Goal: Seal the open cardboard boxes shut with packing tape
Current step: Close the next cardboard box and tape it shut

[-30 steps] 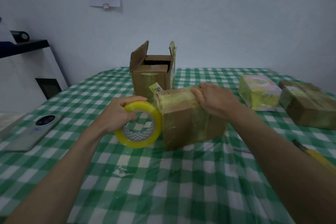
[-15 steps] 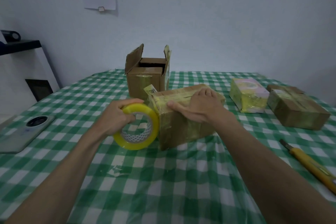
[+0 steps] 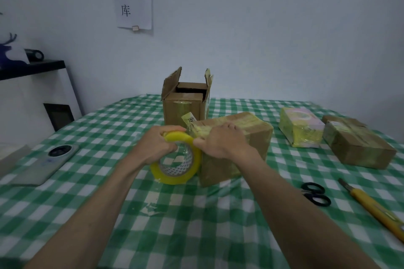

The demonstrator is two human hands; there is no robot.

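A closed cardboard box [image 3: 255, 135] wrapped in yellowish tape lies in the middle of the checked table [image 3: 196, 225]. My left hand [image 3: 157, 146] grips a yellow roll of packing tape [image 3: 177, 161] held upright against the box's left end. My right hand [image 3: 220, 140] lies over the box's near left top corner, thumb touching the roll, and seems to pinch the tape there. Behind stands an open cardboard box [image 3: 185, 102] with its flaps up. Two taped boxes sit at the right: a pink-and-yellow one [image 3: 300, 129] and a brown one [image 3: 356, 144].
Black scissors [image 3: 316, 193] and a yellow utility knife [image 3: 376, 205] lie on the table at the right. A phone [image 3: 48, 164] lies face down at the left. A scrap of clear tape [image 3: 150, 206] sits on the cloth in front. A white cabinet [image 3: 32, 94] stands left.
My right hand has slid from the box's top toward its left corner, meeting the roll. The view has tilted up, bringing the scissors into sight.
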